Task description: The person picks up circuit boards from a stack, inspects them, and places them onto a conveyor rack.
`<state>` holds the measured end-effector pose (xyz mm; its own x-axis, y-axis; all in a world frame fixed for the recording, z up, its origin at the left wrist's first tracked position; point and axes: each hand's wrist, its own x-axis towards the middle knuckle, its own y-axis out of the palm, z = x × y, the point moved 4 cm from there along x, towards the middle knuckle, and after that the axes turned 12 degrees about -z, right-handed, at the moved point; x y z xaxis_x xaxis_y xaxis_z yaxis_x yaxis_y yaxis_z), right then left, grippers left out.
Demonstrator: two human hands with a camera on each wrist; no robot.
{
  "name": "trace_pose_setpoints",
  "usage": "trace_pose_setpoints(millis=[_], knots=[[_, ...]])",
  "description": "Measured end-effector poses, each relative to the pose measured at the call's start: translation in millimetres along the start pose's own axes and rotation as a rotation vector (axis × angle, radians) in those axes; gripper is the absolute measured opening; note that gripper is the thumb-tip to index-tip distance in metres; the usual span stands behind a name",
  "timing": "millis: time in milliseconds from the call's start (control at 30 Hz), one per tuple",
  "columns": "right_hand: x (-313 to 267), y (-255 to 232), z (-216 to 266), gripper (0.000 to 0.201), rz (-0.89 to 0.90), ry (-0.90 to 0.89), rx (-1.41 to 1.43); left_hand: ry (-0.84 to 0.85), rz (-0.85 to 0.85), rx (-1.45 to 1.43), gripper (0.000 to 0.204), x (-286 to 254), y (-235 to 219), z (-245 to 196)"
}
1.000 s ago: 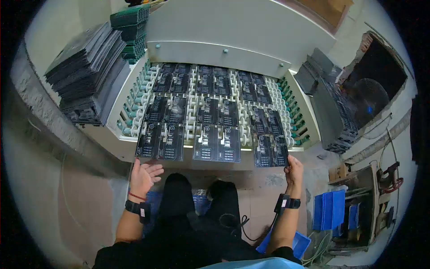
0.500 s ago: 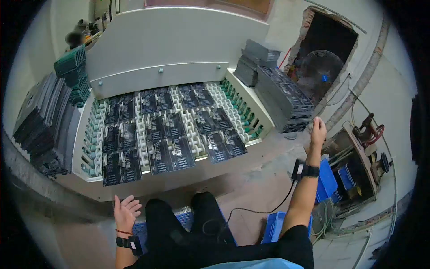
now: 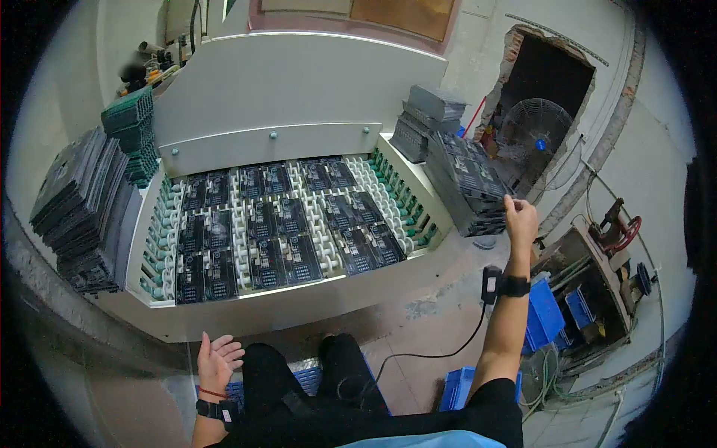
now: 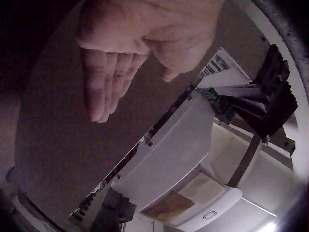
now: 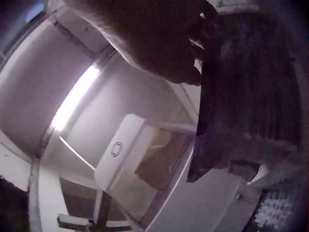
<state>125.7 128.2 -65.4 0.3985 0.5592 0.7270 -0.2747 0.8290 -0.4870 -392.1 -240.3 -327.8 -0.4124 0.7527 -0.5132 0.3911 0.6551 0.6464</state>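
Note:
At the right end of the roller conveyor (image 3: 326, 257), my right hand (image 3: 522, 224) pinches the near corner of a dark circuit board panel (image 3: 478, 179) on top of a tall stack. In the right wrist view the curled fingers (image 5: 195, 43) are right at the edge of the stack (image 5: 251, 96). My left hand (image 3: 216, 360) hangs palm up beside my knee, in front of the conveyor, its fingers loosely extended and nothing in it. Dark circuit board panels (image 3: 284, 263) lie in three columns on the white rollers.
More dark panels (image 3: 78, 201) are piled at the conveyor's left, beside green racks (image 3: 131, 131). Grey panels (image 3: 429, 116) stand behind the right stack. A fan (image 3: 541, 131) sits by the wall opening. Blue bins (image 3: 544, 313) and a cable (image 3: 429, 356) are at right.
My right hand has left the front right panel on the conveyor and reached over to the right stack. The view has turned right, and the panels on the rollers have moved slightly inward.

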Motion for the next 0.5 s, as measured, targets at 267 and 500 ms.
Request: trace_pose_setpoints(millis=[267, 500], knots=[[-7, 29, -4, 0.027, 0.389, 0.571, 0.895, -0.053, 0.047, 0.019, 0.059, 7, 12, 13], [-23, 23, -36, 0.023, 0.369, 0.720, 1.165, -0.040, 0.016, 0.011, 0.058, 0, 3, 16]])
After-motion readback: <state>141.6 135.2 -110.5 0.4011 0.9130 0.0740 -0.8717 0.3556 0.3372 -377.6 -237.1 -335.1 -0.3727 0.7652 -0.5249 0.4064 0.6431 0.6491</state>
